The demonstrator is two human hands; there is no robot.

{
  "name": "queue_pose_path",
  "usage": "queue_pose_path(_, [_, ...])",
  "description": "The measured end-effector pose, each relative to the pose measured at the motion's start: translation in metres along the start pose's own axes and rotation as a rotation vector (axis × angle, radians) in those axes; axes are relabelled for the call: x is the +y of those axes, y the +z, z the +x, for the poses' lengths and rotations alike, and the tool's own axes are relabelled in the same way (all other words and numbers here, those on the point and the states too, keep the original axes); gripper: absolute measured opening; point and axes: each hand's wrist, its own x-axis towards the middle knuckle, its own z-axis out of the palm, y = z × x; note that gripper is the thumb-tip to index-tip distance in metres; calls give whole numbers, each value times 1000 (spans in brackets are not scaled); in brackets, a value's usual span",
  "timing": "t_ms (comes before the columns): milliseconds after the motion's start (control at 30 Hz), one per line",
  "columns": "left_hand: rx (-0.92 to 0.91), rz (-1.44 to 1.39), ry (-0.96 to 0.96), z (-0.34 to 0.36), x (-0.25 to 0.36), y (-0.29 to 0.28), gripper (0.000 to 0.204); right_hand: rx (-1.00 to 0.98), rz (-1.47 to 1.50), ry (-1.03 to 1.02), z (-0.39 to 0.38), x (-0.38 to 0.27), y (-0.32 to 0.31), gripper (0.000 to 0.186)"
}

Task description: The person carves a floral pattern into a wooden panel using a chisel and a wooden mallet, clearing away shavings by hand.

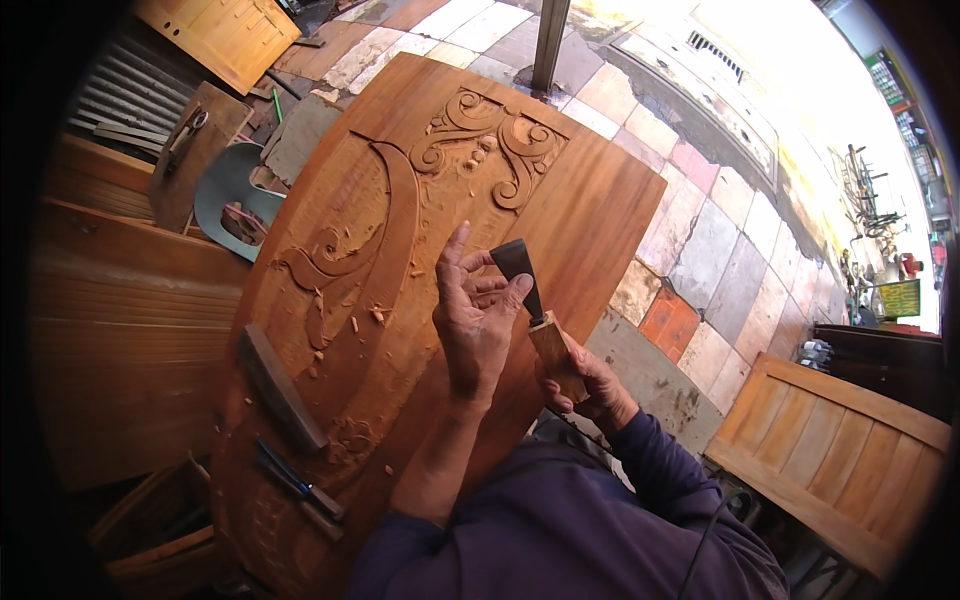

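My right hand (590, 380) grips the wooden handle (555, 355) of a wide chisel held above a carved reddish wooden panel (610, 200). My left hand (475, 320) has its thumb pressed on the dark flat blade (515, 262), with fingers partly bent around it and the index finger raised. The panel bears scrollwork (520, 160) and scattered pale shavings. On its left part lie a long dark bar (280, 385) and, below that, slim hand tools (295, 480), one with blue on it.
Left of the panel are a blue-grey plastic shell (215, 205), boards (140, 340) and corrugated sheet. A yellow panel (230, 30) lies top left, a slatted wooden door (820, 450) lower right. A metal post (548, 45) stands beyond the panel on tiled paving (720, 250).
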Motion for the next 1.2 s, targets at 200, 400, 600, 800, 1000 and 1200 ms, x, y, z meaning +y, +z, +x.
queue_pose_path(200, [33,830,590,4,-11,-34,65,128,-195,-33,3,5,9,89])
queue_pose_path(400, [98,802,589,-16,-17,-42,65,179,-410,-84,-2,9,13,80])
queue_pose_path(600, [146,778,565,-39,-16,-76,66,141,-595,-57,-6,16,30,83])
queue_pose_path(800, [233,617,469,-54,-27,-98,62,138,-697,39,-2,16,47,74])
queue_pose_path(1000, [239,430,289,-63,-52,-93,61,289,-875,-61,-7,17,61,74])
queue_pose_path(1200, [-43,559,626,-44,-81,-46,48,530,-1673,-406,-2,7,21,77])
